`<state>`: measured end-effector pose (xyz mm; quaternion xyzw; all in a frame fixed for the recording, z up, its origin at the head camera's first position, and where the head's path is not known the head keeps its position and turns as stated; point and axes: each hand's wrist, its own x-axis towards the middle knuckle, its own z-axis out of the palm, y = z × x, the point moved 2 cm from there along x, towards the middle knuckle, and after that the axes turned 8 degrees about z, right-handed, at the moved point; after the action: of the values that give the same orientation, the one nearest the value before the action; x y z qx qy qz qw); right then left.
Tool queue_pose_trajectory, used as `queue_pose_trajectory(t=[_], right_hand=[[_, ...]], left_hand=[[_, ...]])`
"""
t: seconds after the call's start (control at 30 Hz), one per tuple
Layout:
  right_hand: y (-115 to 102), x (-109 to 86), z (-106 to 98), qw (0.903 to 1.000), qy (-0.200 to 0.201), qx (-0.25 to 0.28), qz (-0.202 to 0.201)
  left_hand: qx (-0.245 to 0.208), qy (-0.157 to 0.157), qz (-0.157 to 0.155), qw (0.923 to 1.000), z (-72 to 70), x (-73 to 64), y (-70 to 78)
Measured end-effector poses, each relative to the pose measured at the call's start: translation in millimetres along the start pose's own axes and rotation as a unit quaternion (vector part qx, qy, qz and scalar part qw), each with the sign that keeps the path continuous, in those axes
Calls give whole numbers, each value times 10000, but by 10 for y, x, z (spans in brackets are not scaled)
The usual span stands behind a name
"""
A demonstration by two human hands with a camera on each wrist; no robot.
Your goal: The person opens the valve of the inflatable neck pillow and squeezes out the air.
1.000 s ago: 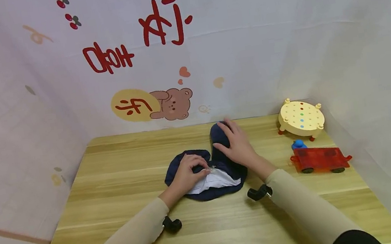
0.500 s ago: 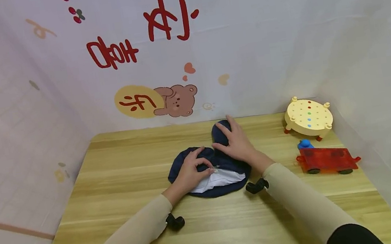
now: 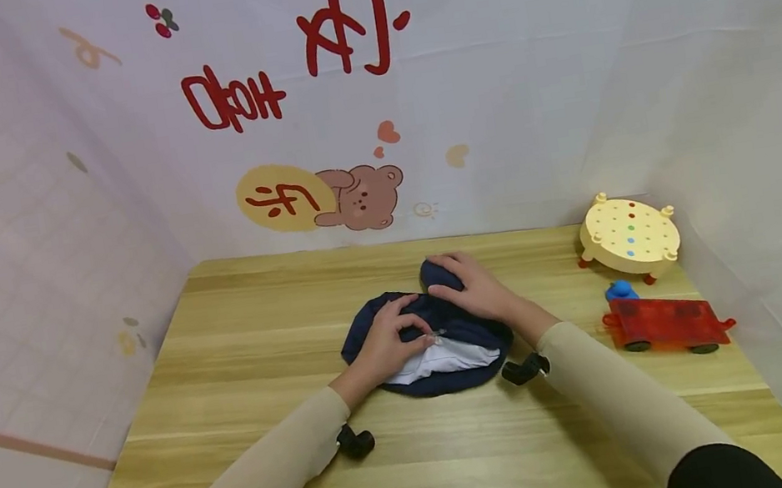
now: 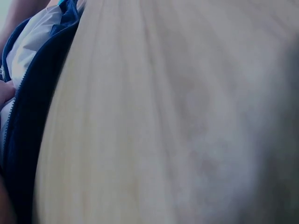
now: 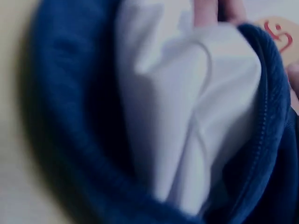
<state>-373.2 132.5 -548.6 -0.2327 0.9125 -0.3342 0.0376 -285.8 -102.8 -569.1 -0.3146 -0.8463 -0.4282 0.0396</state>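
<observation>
A navy fabric cover [image 3: 427, 386] with a zipped opening and a white lining [image 3: 446, 360] lies on the wooden table in the head view. It has a broad lobe at the left and a narrower lobe at the back right. My left hand [image 3: 384, 348] pinches it beside the zip, thumb and fingertips close together. Over the back-right lobe, my right hand [image 3: 477, 292] grips with curved fingers and thumb. The right wrist view looks into the lining [image 5: 173, 102], with the toothed zip edge [image 5: 261, 126] at its right. In the left wrist view the cover [image 4: 42, 88] shows only at the left.
At the back right stands a cream, short-legged toy [image 3: 629, 238] with coloured dots. In front of it are a small blue piece [image 3: 621, 291] and a red wheeled toy cart [image 3: 668, 321]. A white printed cloth [image 3: 490, 94] hangs behind the table [image 3: 255, 298].
My right fingers have bent around the back-right lobe and drawn it a little toward me, so it looks shorter. My left hand keeps its place by the zip. The head view has shifted slightly.
</observation>
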Motion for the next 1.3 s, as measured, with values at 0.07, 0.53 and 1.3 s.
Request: queue_pose_trajectory(t=[0.07, 0.53, 1.3], right_hand=[[-18, -83, 11, 9997, -113, 103, -194], [16, -525, 77, 9920, -654, -496, -962], [50, -533, 147, 9891, -362, -1025, -994]], left_hand=[[31, -13, -28, 10000, 6, 10, -1], [-6, 70, 41, 10000, 23, 12, -2], [-80, -88, -79, 9999, -15, 39, -21]])
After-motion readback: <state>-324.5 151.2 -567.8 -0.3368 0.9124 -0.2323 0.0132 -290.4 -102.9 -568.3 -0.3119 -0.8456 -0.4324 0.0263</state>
